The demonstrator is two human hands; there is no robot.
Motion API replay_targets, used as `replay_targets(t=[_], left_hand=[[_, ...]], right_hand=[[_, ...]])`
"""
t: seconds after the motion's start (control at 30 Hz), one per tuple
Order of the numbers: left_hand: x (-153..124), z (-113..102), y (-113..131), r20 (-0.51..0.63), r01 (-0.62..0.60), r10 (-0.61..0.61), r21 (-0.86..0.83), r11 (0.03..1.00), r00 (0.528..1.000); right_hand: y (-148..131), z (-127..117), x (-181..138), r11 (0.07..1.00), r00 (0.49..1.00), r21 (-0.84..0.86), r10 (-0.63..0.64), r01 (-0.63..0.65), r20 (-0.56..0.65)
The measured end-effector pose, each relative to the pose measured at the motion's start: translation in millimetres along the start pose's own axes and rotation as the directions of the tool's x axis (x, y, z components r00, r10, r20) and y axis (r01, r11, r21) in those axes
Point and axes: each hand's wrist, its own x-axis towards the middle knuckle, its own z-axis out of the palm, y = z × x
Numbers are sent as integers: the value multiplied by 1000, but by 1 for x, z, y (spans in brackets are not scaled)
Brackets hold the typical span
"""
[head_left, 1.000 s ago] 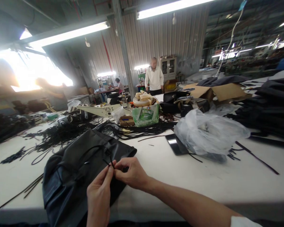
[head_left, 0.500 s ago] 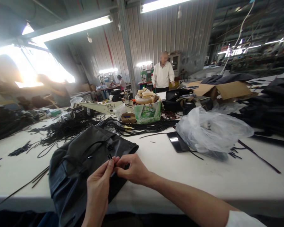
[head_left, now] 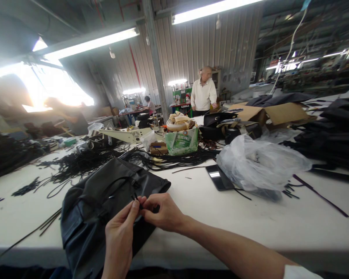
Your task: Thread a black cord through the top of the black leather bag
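Observation:
A black leather bag [head_left: 104,201] lies on the white table [head_left: 221,217] in front of me, hanging over the near edge. My left hand [head_left: 120,236] and my right hand [head_left: 161,212] meet over the bag's right side. Both pinch a thin black cord [head_left: 136,197] at the fingertips. The cord's short end sticks up between the thumbs. A black strap on the bag [head_left: 113,184] curves just beyond the hands.
Loose black cords [head_left: 84,161] cover the table's far left. A phone [head_left: 218,177] and a clear plastic bag [head_left: 258,162] lie to the right. A green bag of rolls [head_left: 180,141], cardboard boxes [head_left: 267,110] and dark fabric piles [head_left: 334,135] stand farther back. A person in white [head_left: 203,95] stands beyond.
The hands stay pinched on the cord in nearly the same place; the fingertips have drawn closer together. The person in white has shifted slightly right.

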Motion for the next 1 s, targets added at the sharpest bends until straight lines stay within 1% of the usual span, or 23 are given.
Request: replay_targets(t=[0.2, 0.47, 0.57, 0.67, 0.8, 0.87, 0.93, 1.0], left_hand=[[1, -1, -2, -1, 7, -7, 2, 1000, 1000], [4, -4, -9, 6, -17, 17, 13, 1000, 1000], [8, -8, -14, 23, -55, 53, 78, 995, 998], [12, -11, -15, 76, -101, 90, 152, 983, 993], [15, -13, -12, 151, -156, 120, 257, 954, 981], [15, -13, -8, 170, -192, 144, 313, 930, 975], [16, -13, -2, 141, -228, 190, 343, 911, 972], [18, -12, 7, 66, -241, 232, 312, 919, 970]], right_hand=[[-3, -2, -1, 1000, 1000, 8, -13, 13, -2], [-2, -1, -1, 998, 998, -30, -55, 56, 3], [0, 0, -1, 998, 998, -35, -61, 61, 3], [3, 0, -1, 996, 996, -42, -84, 85, 11], [3, 0, -1, 991, 993, -48, -121, 121, 18], [0, -2, -1, 991, 991, -37, -130, 131, 24], [-5, -4, -1, 988, 988, -6, -156, 157, 13], [-10, -9, 1, 983, 982, 7, -184, 185, -48]])
